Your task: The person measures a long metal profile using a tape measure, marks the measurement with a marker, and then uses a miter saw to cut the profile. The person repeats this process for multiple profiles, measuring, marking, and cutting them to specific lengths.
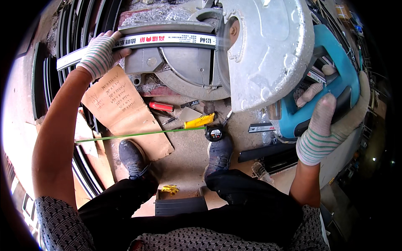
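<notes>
Knees, strip (167, 39) lying left-right.

Overall brightness: bright daylight, even across the centre of the frame.
Light source: strongest at the far left of the frame, where the floor washes out to white.
Glare: the saw guard (268, 50) at upper centre reflects pale, near-blown highlights.
Shadows: soft and short under the shoes (133, 157) at lower centre; right of the frame falls dark.
Distortion: strong fisheye; the profile strip (167, 39) bows, and black vignette fills all four corners.
Focus: centre sharp; rim detail smeared, far right murky.
</notes>
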A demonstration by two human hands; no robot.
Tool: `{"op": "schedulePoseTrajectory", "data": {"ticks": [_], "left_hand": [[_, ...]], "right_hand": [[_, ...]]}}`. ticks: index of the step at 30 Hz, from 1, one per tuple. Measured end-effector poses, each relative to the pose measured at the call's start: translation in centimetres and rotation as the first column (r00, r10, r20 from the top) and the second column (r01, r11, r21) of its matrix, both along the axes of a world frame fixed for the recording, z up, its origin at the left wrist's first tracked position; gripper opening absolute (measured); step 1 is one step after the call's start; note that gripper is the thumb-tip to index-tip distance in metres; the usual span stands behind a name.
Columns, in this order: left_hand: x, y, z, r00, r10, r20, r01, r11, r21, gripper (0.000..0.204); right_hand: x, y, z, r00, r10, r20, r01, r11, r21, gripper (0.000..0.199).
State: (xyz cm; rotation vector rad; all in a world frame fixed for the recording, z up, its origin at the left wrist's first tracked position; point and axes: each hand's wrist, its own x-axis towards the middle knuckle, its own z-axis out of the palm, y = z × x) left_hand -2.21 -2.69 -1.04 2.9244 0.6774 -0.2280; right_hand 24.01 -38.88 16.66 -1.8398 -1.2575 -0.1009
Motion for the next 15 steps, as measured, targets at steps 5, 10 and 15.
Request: {"op": "schedulePoseTrajectory", "data": {"ticks": [5,10,15], "left_hand": [[0.16,-0.16,0.15,1.0,0.008,-0.009,-0.008,1.0,0.006,0.054],[0.05,-0.2,-0.02,1.0,-0.006,0.022,0.006,1.0,0.013,0.052],[0.1,-0.18,0.32,1.0,0.01,0.002,-0.01,1.0,-0.011,0.053]], "right_hand": [[-0.38,0.05,0.05,0.993,0.036,-0.113,-0.034,0.999,0.021,0.062],[-0.17,-0.29,-0.11,0.998,0.024,-0.052,-0.025,1.0,-0.015,0.063],[-0.3,-0.11,0.17,0.998,-0.009,-0.061,0.007,1.0,-0.03,0.063]]}}
